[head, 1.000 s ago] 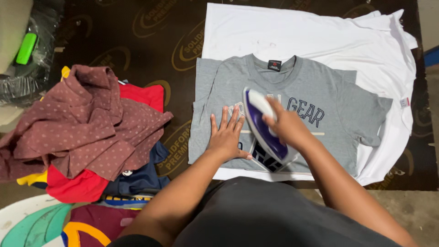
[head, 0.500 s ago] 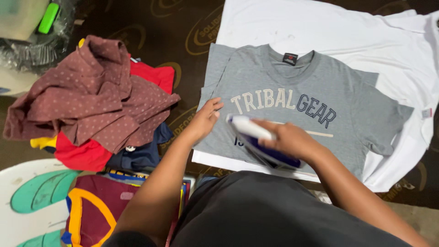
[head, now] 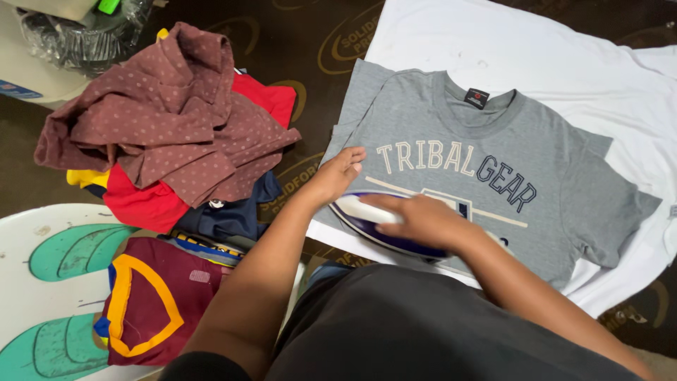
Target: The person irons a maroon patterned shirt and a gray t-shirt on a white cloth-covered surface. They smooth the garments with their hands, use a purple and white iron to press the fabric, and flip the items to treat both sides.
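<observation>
A grey t-shirt [head: 508,190] with lettering on the chest lies flat on a white cloth [head: 557,63] spread over the dark floor mat. My right hand [head: 412,219] grips the handle of a purple and white iron [head: 360,215], which rests on the shirt's lower left part. My left hand [head: 338,173] presses flat on the shirt's left side, just beside the iron's tip.
A heap of clothes lies to the left: a maroon dotted shirt [head: 162,120] on top, red [head: 144,204] and navy [head: 236,215] garments under it. A maroon jersey with yellow trim [head: 151,300] lies on a white and teal board [head: 49,275]. A plastic-wrapped item [head: 77,35] is at the top left.
The iron has slid from the shirt's middle down and left toward its bottom edge. My left hand has shifted left along the shirt. The view has panned left.
</observation>
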